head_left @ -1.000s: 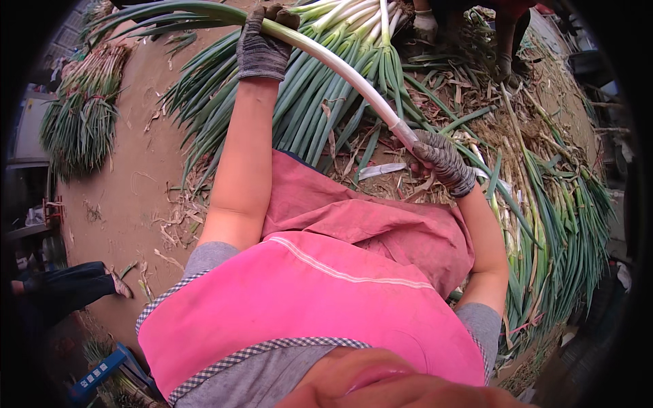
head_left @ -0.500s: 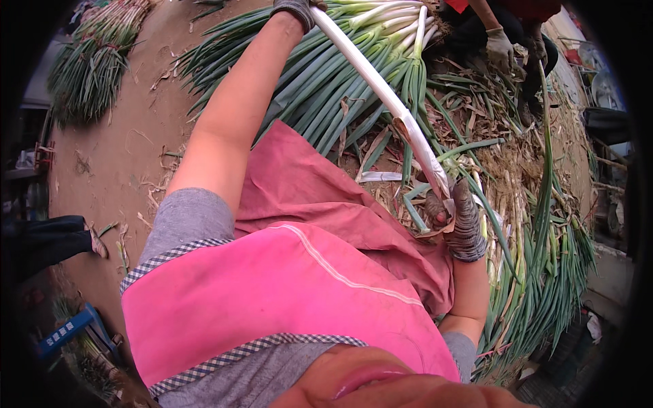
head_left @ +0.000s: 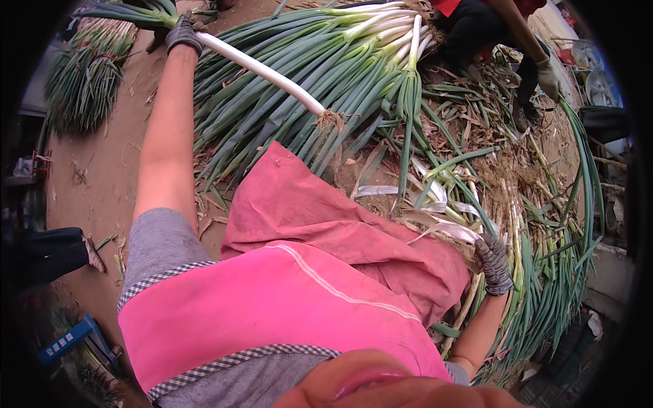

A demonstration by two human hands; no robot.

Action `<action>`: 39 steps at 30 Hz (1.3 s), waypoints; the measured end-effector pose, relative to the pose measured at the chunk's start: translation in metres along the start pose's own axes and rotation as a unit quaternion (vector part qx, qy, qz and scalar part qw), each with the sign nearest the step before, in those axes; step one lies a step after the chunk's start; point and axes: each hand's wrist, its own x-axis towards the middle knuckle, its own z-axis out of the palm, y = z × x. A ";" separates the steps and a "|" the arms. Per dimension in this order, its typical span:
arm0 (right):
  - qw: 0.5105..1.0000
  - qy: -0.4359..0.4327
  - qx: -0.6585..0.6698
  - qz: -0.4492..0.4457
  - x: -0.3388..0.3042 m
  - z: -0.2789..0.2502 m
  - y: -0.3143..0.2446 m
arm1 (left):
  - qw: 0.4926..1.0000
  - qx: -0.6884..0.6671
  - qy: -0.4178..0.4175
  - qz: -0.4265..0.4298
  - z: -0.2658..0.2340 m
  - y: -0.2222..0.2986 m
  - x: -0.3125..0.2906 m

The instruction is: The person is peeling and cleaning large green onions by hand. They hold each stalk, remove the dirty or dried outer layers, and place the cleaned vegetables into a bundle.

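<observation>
- Gripped a long scallion (head_left: pixel 265 71) in the closed left hand (head_left: pixel 182 37), over a green heap (head_left: pixel 272 117).
- Clutched white peel (head_left: pixel 457 232) in the curled right hand (head_left: pixel 492 264), near more scallions (head_left: pixel 544 299).

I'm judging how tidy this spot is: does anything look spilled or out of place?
Yes: dry husks lie strewn over the ground, a messy contrast with the neatly laid green onions. The onion in the left hand shows no obvious damage.
</observation>
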 end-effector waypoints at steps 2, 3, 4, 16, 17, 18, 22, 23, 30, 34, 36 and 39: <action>0.962 0.065 -0.259 -0.053 0.014 0.009 0.005 | 0.999 -0.042 -0.011 0.007 -0.008 -0.010 -0.002; 0.861 0.120 -0.467 -0.160 0.024 0.020 -0.008 | 0.997 -0.063 -0.025 0.029 -0.002 -0.025 -0.013; 0.823 0.192 -0.481 -0.232 0.034 0.034 -0.036 | 0.994 -0.079 -0.063 0.032 0.005 -0.033 -0.028; 0.911 0.040 -0.082 -0.403 0.120 0.153 -0.149 | 0.968 -0.023 -0.247 -0.037 0.040 -0.127 -0.178; 0.934 0.012 -0.044 -0.354 0.119 0.145 -0.147 | 0.959 0.047 -0.280 -0.009 0.039 -0.123 -0.187; 0.953 -0.016 -0.004 -0.303 0.119 0.137 -0.144 | 0.956 0.080 -0.284 -0.011 0.037 -0.122 -0.198; 0.845 0.168 -0.204 -0.465 0.132 0.126 -0.124 | 0.936 0.100 -0.338 -0.025 0.036 -0.123 -0.215; 0.827 0.180 -0.216 -0.486 0.129 0.126 -0.125 | 0.927 0.086 -0.363 -0.023 0.037 -0.124 -0.218; 0.905 0.088 0.060 -0.411 0.120 0.110 -0.120 | 0.894 0.235 -0.381 -0.010 0.039 -0.119 -0.229; 0.915 0.148 -0.005 -0.375 0.114 0.088 -0.115 | 0.699 0.531 -0.355 0.322 0.009 -0.121 -0.238; 0.893 0.177 -0.046 -0.411 0.113 0.085 -0.110 | 0.348 0.566 -0.265 0.699 0.009 -0.109 -0.248; 0.846 0.191 -0.147 -0.476 0.128 0.083 -0.094 | 0.308 0.609 -0.279 0.676 0.029 -0.103 -0.244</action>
